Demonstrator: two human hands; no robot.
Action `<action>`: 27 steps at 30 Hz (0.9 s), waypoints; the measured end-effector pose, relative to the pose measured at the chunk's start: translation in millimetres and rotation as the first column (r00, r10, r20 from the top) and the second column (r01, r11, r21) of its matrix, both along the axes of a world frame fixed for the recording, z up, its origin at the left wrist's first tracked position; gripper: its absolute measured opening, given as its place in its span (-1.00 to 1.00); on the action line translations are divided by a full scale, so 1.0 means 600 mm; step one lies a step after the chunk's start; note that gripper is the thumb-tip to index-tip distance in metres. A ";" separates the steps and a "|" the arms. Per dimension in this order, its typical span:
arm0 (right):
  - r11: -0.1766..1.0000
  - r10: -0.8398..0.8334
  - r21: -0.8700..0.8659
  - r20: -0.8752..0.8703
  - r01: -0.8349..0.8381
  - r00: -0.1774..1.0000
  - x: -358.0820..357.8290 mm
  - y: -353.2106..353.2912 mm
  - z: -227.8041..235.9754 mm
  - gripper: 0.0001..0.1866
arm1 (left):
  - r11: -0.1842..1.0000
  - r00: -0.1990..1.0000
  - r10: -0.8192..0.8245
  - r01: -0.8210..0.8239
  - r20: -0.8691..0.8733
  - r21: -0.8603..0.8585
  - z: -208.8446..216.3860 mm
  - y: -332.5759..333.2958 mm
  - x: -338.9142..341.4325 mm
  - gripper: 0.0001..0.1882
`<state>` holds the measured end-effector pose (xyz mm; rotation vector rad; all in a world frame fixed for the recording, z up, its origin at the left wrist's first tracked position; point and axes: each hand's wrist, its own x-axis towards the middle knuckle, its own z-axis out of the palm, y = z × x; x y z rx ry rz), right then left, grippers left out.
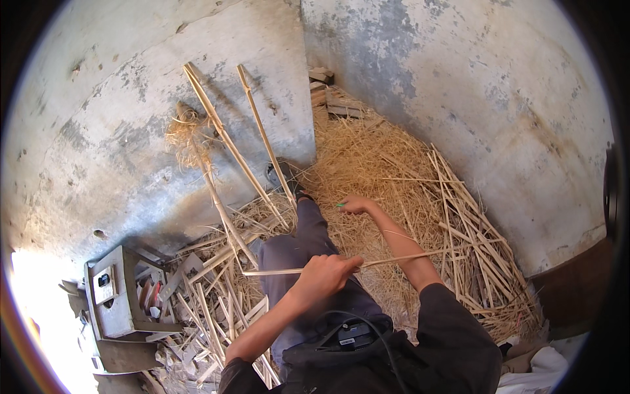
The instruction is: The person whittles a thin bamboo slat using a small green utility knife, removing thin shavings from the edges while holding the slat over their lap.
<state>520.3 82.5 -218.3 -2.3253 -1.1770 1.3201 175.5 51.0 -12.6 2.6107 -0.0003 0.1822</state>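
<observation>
A thin, pale bamboo strip (275,271) lies crosswise over my lap, and the fingers of my left hand (323,277) are closed around its middle. Its right part runs across to my right forearm. Farther forward, above the straw-covered floor, my right hand (357,204) is closed with a small green object (340,205) showing at its fingers. Only a bit of that green thing shows, so its kind is unclear. My dark trouser leg (312,223) stretches forward to a shoe (283,176) beside the wall.
Two bamboo poles (230,141) lean on the left wall, near a stick with a frayed, fibrous head (189,128). Fine shavings (367,144) cover the floor ahead. A heap of split strips (482,262) lies right; a wooden box frame (118,295) stands left among scraps.
</observation>
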 end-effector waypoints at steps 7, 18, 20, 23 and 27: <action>0.981 0.146 0.084 0.291 -0.177 0.946 0.002 0.022 -0.011 -0.66 | 0.932 0.942 0.336 -0.333 0.006 0.146 -0.066 0.060 0.050 -0.79; 0.979 0.205 -0.024 0.099 -0.204 0.974 -0.014 -0.065 0.047 -0.56 | 0.738 0.873 0.480 -0.349 0.087 -0.577 0.018 0.133 -0.014 -0.68; 0.986 -0.059 0.103 -0.524 0.132 0.850 -0.027 -0.087 0.065 -0.51 | 0.677 0.894 0.446 -0.304 0.044 -0.671 0.050 0.109 -0.026 -0.65; 0.701 -0.166 0.202 -0.887 0.684 0.432 -0.074 -0.106 0.101 -0.49 | 0.527 0.925 0.379 -0.245 -0.032 -0.814 0.088 0.083 -0.044 -0.60; 0.400 -0.081 0.032 -0.994 0.916 0.070 -0.104 -0.129 0.180 -0.45 | 0.268 0.962 0.253 -0.175 -0.107 -0.947 0.111 0.066 -0.058 -0.58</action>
